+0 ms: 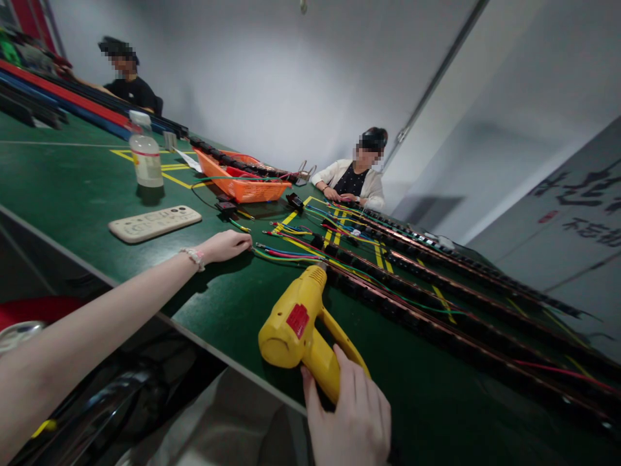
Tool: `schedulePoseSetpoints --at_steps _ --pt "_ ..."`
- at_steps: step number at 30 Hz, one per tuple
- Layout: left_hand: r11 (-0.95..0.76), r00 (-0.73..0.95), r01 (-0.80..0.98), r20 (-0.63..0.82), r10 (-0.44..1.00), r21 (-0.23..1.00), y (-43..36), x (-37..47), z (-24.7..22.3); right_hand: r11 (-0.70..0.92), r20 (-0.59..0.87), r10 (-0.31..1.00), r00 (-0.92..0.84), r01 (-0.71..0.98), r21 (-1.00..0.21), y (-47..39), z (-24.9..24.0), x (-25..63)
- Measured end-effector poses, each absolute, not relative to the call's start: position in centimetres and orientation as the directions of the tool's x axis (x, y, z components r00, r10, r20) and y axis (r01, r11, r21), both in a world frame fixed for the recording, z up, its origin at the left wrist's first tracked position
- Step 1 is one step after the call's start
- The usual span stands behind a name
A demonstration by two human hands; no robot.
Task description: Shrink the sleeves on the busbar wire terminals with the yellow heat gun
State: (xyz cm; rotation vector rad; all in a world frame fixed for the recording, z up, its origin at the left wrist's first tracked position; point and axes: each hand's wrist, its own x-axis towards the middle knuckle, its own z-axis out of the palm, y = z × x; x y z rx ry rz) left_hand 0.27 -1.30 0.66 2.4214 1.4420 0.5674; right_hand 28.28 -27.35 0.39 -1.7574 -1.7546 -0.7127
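Note:
My right hand [352,408] is wrapped around the handle of a yellow heat gun [291,323] with a red label. The gun is tilted over the green table, and its nozzle points away from me, at the wires where they meet a long dark strip. My left hand [226,246], with a beaded bracelet on the wrist, is closed at the loose ends of several coloured wires [286,256]. Its fingertips seem to pinch a wire end, partly hidden by the fingers. The wires run right into a black strip [369,291] with copper-coloured bars.
Several more strips lie alongside on the green table [218,323]. A beige phone-shaped object [155,224], a bottle [145,152] and an orange basket [242,184] are beyond my left hand. One person [356,175] sits across the table, another [129,87] at far left.

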Motion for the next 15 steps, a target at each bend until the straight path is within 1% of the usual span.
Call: schedulePoseSetpoints --at_steps 4,8,15 --pt "-0.462 0.42 0.783 0.194 0.887 0.417 -1.3 0.4 0.7 0.004 0.724 0.69 0.004 1.0 -0.009 -27.3 0.3 26.9" --pt "-0.469 0.416 0.791 0.216 0.883 0.392 -1.0 0.3 0.3 0.034 0.73 0.683 -0.017 0.999 -0.009 -26.9 0.2 25.9" --pt "-0.471 0.416 0.79 0.222 0.882 0.392 -0.9 0.3 0.1 0.107 0.729 0.683 -0.055 0.994 -0.025 -26.5 0.1 23.8"
